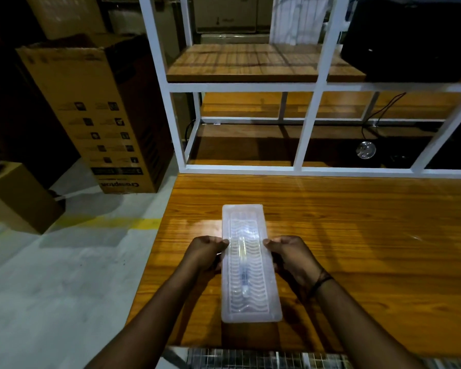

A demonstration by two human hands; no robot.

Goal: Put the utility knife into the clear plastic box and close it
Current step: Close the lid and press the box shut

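A long clear plastic box (246, 225) lies lengthwise on the wooden table (357, 235), its ribbed lid down over it. Through the lid a slim utility knife (243, 272) shows faintly, lying along the box's middle. My left hand (206, 253) grips the box's left long edge and my right hand (290, 258) grips the right long edge, thumbs on the lid rim. A dark cord sits on my right wrist.
A white metal shelf frame (308, 123) with wooden boards stands at the table's far edge. A tall cardboard carton (91, 115) and a smaller carton (19, 198) stand on the floor to the left. A round shiny object (365, 149) and cables lie under the shelf.
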